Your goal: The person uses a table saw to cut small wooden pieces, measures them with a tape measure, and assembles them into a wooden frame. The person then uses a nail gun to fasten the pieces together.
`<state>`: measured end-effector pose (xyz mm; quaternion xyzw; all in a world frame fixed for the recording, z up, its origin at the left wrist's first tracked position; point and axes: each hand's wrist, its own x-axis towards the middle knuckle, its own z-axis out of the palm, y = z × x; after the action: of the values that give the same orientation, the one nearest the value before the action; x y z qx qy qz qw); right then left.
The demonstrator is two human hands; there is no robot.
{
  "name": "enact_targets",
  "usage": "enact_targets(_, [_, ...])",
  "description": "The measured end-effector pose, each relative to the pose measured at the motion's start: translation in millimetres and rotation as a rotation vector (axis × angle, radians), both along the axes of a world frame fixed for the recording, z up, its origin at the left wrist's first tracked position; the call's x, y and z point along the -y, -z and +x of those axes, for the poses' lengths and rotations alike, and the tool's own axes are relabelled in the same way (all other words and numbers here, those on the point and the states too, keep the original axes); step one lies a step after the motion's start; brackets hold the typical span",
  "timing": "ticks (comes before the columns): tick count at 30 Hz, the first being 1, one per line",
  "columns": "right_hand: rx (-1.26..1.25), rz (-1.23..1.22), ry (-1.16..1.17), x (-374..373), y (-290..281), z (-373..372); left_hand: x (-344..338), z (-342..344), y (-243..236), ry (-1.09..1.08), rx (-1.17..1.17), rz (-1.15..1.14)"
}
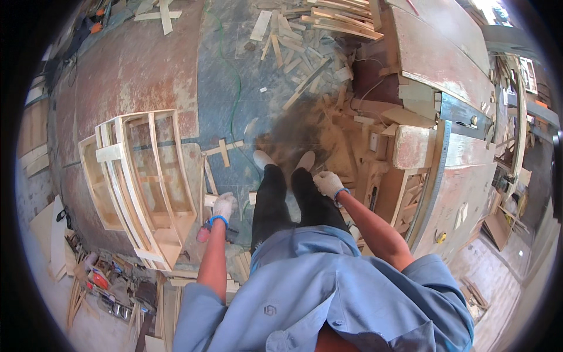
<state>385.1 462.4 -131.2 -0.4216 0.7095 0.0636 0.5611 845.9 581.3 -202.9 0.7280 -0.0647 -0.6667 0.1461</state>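
Note:
My left hand [223,206], in a white glove with a blue band at the wrist, hangs beside a short pale wood piece [209,200]. Its fingers are foreshortened, so their grip cannot be made out. A pink-red and dark object [203,234] shows by that wrist, partly behind the forearm. My right hand [327,183], also gloved, is held closed in front of my right thigh; whatever may be inside is hidden. On the left, a pale wooden frame [109,154] with long curved slats rests on a worn reddish board, apart from my left hand.
Scrap wood [305,82] and sawdust [299,126] litter the floor ahead. A green hose [238,88] crosses it. To the right stands a worn bench with a long metal ruler [437,170] and a yellow tape measure [441,237]. Tools [99,280] clutter the lower left.

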Motion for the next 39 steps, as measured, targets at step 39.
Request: enact_targets(39, [-0.462, -0.145, -0.905, 92, -108, -3, -27, 44, -2, -0.284, -0.233, 0.032])
